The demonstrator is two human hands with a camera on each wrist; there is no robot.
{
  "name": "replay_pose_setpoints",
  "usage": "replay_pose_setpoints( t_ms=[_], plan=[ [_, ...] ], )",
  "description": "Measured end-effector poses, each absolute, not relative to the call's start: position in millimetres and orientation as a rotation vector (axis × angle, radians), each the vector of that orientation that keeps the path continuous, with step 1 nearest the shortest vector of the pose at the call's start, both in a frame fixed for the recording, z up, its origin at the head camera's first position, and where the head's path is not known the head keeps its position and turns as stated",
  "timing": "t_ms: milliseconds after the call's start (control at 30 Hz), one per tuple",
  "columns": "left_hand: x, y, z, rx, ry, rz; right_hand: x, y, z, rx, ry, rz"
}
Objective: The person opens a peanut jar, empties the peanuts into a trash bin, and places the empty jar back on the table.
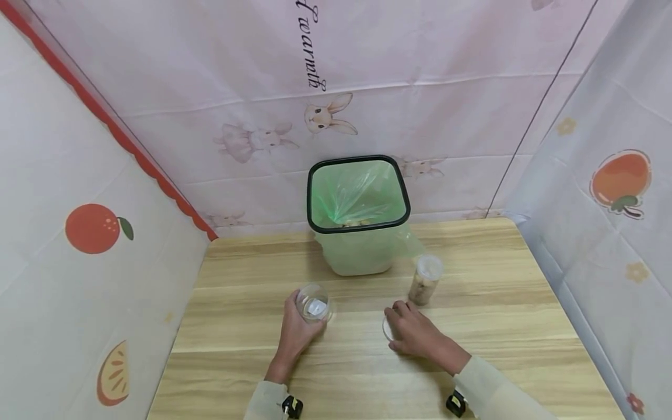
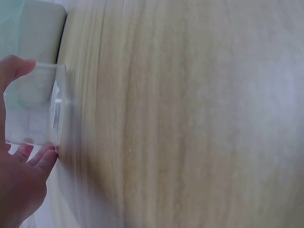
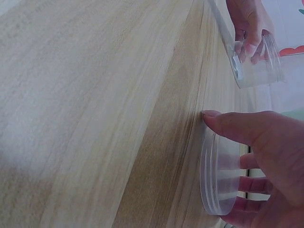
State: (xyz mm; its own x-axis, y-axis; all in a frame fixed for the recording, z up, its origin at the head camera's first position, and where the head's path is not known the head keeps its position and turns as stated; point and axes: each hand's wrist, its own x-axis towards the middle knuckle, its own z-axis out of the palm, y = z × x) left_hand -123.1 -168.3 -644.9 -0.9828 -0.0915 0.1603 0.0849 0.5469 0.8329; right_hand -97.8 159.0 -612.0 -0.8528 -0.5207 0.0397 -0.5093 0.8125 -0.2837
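Note:
My left hand grips a clear, open-topped plastic jar, thumb on one side and fingers on the other. The jar stands upright on the table, with a small white packet at its bottom. My right hand pinches a round clear lid by its edge, low at the table surface. Just beyond those fingers is a second jar, lidded and holding pale brown pieces.
A bin with a black rim and a green bag liner stands at the table's back edge; pale pieces lie inside it. Printed cloth walls border the wooden table at the back and both sides.

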Motion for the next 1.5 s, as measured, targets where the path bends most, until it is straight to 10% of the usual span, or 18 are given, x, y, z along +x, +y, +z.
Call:
replay_pose_setpoints(
  t_ms=[1500],
  plan=[
    [-119, -136, -570, -0.32, -2.519, -1.114, -89, 177, -522, -1.081, 3.194, -0.324]
  ],
)
